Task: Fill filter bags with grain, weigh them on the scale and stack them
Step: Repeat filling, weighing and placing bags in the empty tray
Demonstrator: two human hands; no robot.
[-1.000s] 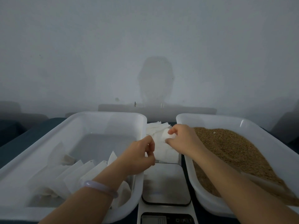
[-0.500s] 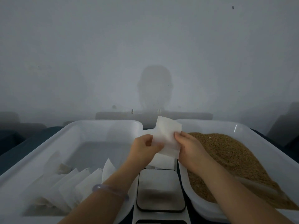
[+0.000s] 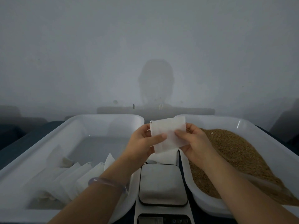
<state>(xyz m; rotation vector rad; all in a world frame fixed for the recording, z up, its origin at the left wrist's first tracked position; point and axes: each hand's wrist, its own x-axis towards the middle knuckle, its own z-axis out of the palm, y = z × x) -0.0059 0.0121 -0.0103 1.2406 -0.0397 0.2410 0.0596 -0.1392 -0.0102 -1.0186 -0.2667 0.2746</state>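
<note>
Both hands hold one empty white filter bag point(image 3: 168, 131) up above the gap between the two trays. My left hand point(image 3: 142, 144) pinches its left side with the thumb on the front. My right hand point(image 3: 192, 143) pinches its right side. Below them lies the pile of spare empty bags point(image 3: 163, 156), and nearer me stands the scale point(image 3: 162, 185) with a bare platform. The right white tray point(image 3: 242, 125) holds brown grain point(image 3: 234, 156). The left white tray point(image 3: 77, 125) holds a row of several filled bags point(image 3: 77, 178) leaning at its near end.
A clear scoop point(image 3: 262, 183) lies half buried in the grain near my right forearm. The scale's display point(image 3: 163, 221) sits at the bottom edge. A grey wall rises close behind the trays. A pale bangle point(image 3: 106, 182) circles my left wrist.
The hands took one bag from the spare pile and lifted it clear. It now lies flatter and wider between both hands, turned towards me.
</note>
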